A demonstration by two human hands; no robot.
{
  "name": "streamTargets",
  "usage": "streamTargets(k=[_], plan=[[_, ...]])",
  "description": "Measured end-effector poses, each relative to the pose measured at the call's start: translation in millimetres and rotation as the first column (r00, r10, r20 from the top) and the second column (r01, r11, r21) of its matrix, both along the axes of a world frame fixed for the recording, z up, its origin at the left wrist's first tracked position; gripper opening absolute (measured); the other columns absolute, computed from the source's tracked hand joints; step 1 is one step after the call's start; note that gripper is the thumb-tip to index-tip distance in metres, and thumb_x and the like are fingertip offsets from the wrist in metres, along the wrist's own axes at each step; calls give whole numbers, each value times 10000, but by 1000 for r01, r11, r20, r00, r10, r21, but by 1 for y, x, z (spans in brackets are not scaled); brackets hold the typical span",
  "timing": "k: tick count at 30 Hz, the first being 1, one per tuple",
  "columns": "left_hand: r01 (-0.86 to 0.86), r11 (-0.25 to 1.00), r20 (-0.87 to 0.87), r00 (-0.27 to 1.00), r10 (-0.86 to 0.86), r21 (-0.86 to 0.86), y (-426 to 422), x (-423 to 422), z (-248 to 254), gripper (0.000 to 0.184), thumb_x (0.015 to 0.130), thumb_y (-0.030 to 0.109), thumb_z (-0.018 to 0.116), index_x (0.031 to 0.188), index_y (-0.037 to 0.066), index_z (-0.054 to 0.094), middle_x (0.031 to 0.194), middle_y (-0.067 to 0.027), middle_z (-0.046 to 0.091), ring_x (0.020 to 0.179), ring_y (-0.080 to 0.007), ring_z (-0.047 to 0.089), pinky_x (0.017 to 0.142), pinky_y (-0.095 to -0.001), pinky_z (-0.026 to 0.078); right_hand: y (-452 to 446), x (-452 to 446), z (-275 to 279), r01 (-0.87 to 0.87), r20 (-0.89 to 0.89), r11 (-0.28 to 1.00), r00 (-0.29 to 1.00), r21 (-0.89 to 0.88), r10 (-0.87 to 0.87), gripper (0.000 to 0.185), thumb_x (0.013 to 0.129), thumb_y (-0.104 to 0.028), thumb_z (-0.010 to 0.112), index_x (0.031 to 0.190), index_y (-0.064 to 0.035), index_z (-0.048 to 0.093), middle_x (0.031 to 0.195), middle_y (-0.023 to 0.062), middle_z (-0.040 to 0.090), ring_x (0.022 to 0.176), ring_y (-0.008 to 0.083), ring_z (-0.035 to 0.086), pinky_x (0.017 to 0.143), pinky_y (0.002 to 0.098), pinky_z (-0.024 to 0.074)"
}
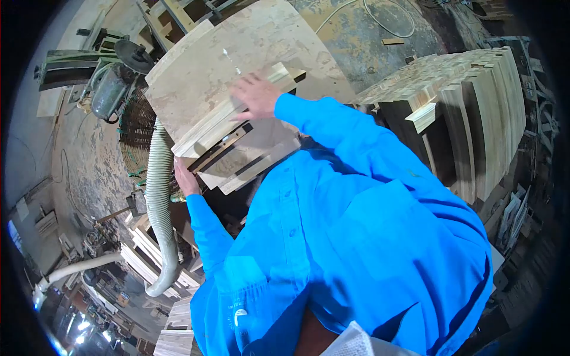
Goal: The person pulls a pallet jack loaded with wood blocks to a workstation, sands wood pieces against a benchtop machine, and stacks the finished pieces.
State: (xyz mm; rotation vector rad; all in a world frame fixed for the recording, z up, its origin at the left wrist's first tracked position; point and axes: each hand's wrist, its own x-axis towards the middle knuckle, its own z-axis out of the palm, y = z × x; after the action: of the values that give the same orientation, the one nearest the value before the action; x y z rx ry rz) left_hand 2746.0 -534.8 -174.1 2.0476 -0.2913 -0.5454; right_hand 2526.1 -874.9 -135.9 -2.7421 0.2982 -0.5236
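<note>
I see a long, pale strip of wood [205,132] lying on the big surface [196,77], right in front of the person in the blue shirt [368,219]. The right hand [256,98] is spread wide on top of the strip, near its far end. The left hand [186,178] is at the near end, with its fingers up by the wood; I can't tell if it pinches the strip or just leans on it. To me, this piece looks like it is in the middle of its turn, because it is on the surface with both hands at it. A tall stack of wood [493,107] stands on the right, and more boards [155,252] lie low on the left, past a fat, ridged hose [158,190]. I can't tell which of those are done and which are left, so I can't count how much work there is.
</note>
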Motion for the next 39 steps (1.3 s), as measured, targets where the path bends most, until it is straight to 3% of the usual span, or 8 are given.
streamTargets(k=[4, 8, 14, 24, 28, 30, 31, 39], plan=[[249, 867, 340, 845, -412, 432, 38, 40, -41, 480, 1111, 286, 443, 1376, -75, 615, 1458, -214, 614, 1371, -329, 558, 1188, -418, 387, 15, 11, -4, -115, -80, 993, 990, -16, 114, 842, 816, -688, 735, 1310, -19, 605, 1288, 202, 619, 1241, 390, 567, 1107, 543, 409], [-6, 1000, -147, 989, 3, -20, -15, 9, 10, 557, 1117, 333, 398, 1403, -105, 591, 1469, -255, 594, 1363, -350, 562, 1185, -419, 399, 1, -4, -10, -119, 7, 993, 993, 24, 118, 880, 772, -718, 755, 1288, -21, 606, 1251, 189, 616, 1207, 362, 570, 1092, 553, 403], [166, 852, 394, 831, -392, 497, 23, 47, -43, 552, 1100, 350, 424, 1380, -85, 616, 1444, -271, 608, 1381, -393, 540, 1197, -442, 366, 21, 4, 4, -152, 0, 985, 988, 84, 152, 991, 698, -739, 799, 1345, -22, 579, 1294, 194, 595, 1252, 382, 544, 1118, 574, 377], [-19, 963, 317, 946, -70, 270, -30, -18, 11, 443, 1070, 342, 606, 1272, -50, 653, 1180, -204, 719, 1099, -316, 682, 1004, -413, 498, 32, 7, 11, -208, -184, 973, 965, -102, 187, 1228, 605, -760, 846, 1480, 20, 478, 1430, 173, 537, 1372, 384, 476, 1183, 645, 288], [199, 857, 466, 770, -437, 476, 0, 14, -20, 466, 1034, 363, 642, 1311, -12, 632, 1219, -262, 693, 1167, -428, 654, 1015, -480, 493, 38, 12, 12, -209, -258, 972, 950, -110, 175, 1238, 628, -746, 843, 1505, 36, 451, 1483, 191, 513, 1404, 379, 461, 1178, 655, 295], [105, 876, 343, 893, -291, 470, -16, 0, -1, 455, 1027, 386, 637, 1272, 2, 642, 1250, -290, 671, 1197, -476, 619, 1014, -513, 485, 39, 21, 17, -242, -340, 966, 919, -93, 197, 1247, 665, -742, 826, 1537, 46, 409, 1538, 213, 477, 1444, 388, 437, 1183, 650, 295], [157, 782, 495, 695, -522, 604, 13, 29, -50, 479, 1018, 425, 645, 1247, 5, 639, 1235, -292, 677, 1179, -486, 627, 995, -526, 495, 43, 25, 18, -262, -397, 961, 894, -90, 206, 1258, 688, -744, 812, 1560, 52, 377, 1573, 225, 453, 1466, 397, 421, 1186, 637, 299], [-102, 895, 294, 955, -34, 433, -37, -34, 36, 780, 962, 550, 679, 1487, -5, 522, 1401, -282, 630, 1322, -438, 593, 1108, -490, 469, 55, 30, 1, -236, -240, 947, 953, -216, 183, 1280, 727, -734, 781, 1577, 90, 294, 1458, 234, 490, 1382, 389, 458, 1173, 612, 290]])
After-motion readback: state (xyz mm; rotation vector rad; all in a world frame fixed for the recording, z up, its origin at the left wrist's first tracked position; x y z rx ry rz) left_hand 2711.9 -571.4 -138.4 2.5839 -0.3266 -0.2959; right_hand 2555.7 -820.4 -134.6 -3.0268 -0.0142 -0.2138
